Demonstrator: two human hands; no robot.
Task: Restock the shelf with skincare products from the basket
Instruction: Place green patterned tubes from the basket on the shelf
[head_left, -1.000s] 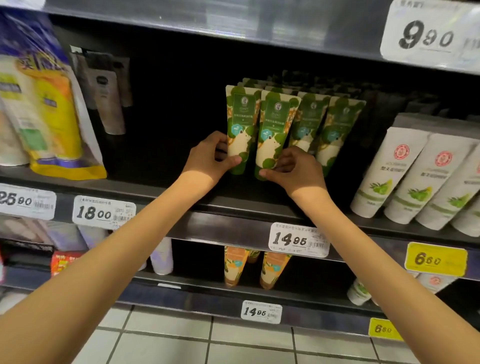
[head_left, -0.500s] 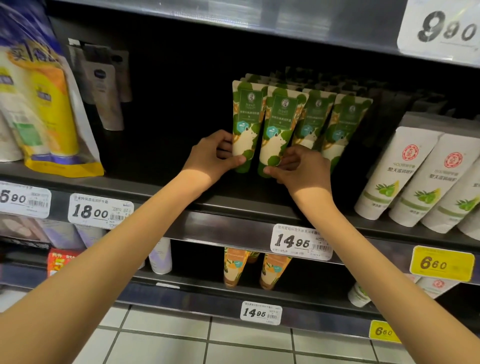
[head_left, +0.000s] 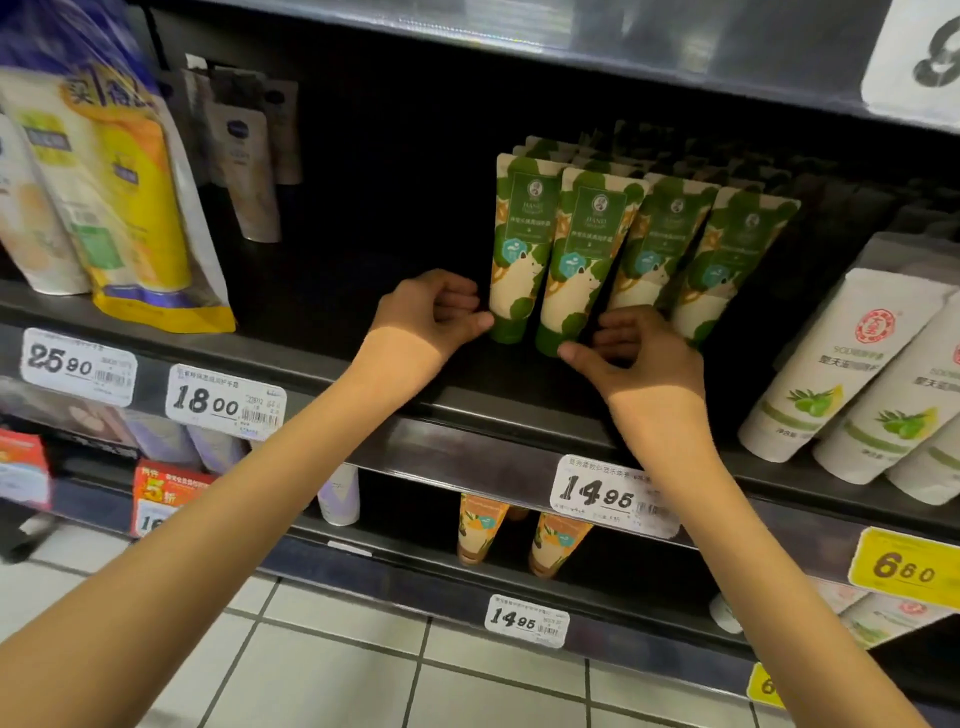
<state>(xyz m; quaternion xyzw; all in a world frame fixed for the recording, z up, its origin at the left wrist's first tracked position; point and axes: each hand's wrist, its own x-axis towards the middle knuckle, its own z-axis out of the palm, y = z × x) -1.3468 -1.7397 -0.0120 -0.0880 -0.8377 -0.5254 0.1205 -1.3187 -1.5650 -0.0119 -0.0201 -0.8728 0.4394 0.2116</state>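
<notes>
Now, in the head view, we note the left hand (head_left: 431, 312) has slid off the leftmost green hand-cream tube (head_left: 519, 244), which stands on the shelf (head_left: 467, 436). The hand is clenched, thumb tip touching the cap. The right hand (head_left: 641, 353) curls at the second tube (head_left: 582, 249); we cannot tell its grasp.

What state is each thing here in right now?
Left hand, fingers curled, thumb touching leftmost green tube.
Right hand, fingers curled, thumb at cap of second green tube.
Green tubes, standing on caps, in a row.
White tubes, on caps, tilted.
</notes>
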